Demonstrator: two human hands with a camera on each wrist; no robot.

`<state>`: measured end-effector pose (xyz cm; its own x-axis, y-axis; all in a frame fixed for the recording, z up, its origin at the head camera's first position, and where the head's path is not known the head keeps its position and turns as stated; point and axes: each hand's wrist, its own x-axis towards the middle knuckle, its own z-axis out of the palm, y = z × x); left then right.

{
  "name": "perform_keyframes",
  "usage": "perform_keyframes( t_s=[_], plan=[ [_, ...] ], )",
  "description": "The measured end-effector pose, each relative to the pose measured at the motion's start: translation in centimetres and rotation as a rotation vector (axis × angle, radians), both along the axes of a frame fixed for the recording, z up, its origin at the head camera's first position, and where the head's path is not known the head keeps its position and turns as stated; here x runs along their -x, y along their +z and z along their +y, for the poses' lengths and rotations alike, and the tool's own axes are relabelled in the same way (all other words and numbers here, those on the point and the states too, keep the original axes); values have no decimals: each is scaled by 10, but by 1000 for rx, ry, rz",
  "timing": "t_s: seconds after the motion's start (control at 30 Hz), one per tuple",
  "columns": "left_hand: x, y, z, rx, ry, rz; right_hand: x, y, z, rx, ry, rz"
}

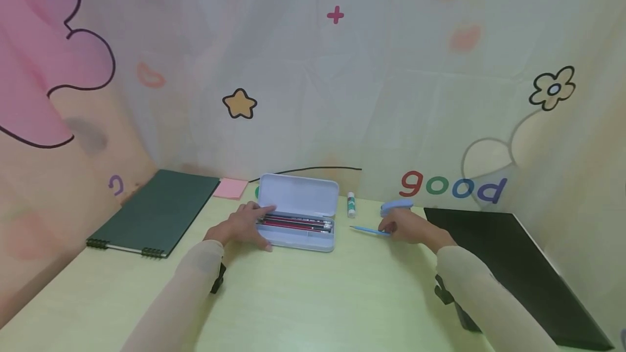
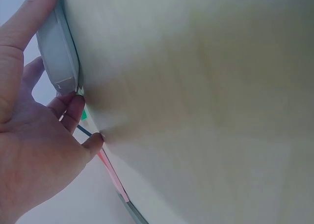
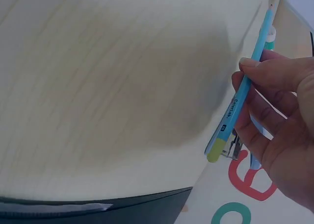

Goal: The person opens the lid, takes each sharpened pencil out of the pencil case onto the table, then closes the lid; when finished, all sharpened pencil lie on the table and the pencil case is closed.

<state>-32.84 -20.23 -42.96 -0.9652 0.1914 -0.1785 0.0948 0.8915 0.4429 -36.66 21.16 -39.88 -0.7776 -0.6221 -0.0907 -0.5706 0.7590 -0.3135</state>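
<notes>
An open white pencil case (image 1: pixel 320 240) stands in the middle of the table, its lid tilted up at the back. Several dark red and black pencils (image 1: pixel 295 224) lie inside it. The left hand (image 1: pixel 242 225) grips the case's left end, thumb along the front and fingers around toward the back. In the left wrist view, the thumb lies along the case's wall (image 2: pixel 56 47). To the right of the case, the right hand (image 1: pixel 403 225) pinches a light blue pencil (image 3: pixel 240 94) between thumb and fingers. Its sharpened tip points left toward the case, and its yellow-green end shows in the right wrist view.
Behind the right hand is a blue stapler (image 1: pixel 397 205). A glue stick (image 1: pixel 351 205) stands right of the case. Pink sticky notes (image 1: pixel 231 188) and a dark green spiral notebook (image 1: pixel 156 211) lie at left; a large black flat board (image 1: pixel 513 270) lies at right. A printed curtain (image 1: pixel 313 69) hangs behind.
</notes>
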Motion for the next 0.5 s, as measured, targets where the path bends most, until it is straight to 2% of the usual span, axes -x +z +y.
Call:
perform_keyframes(
  t_s=[0.27,0.5],
  plan=[
    [5,-3,-2,-1,12,-6,-4,-4,1,42,-59,-39],
    [5,-4,-2,-1,10,-11,-5,-9,0,66,-60,-51]
  ],
)
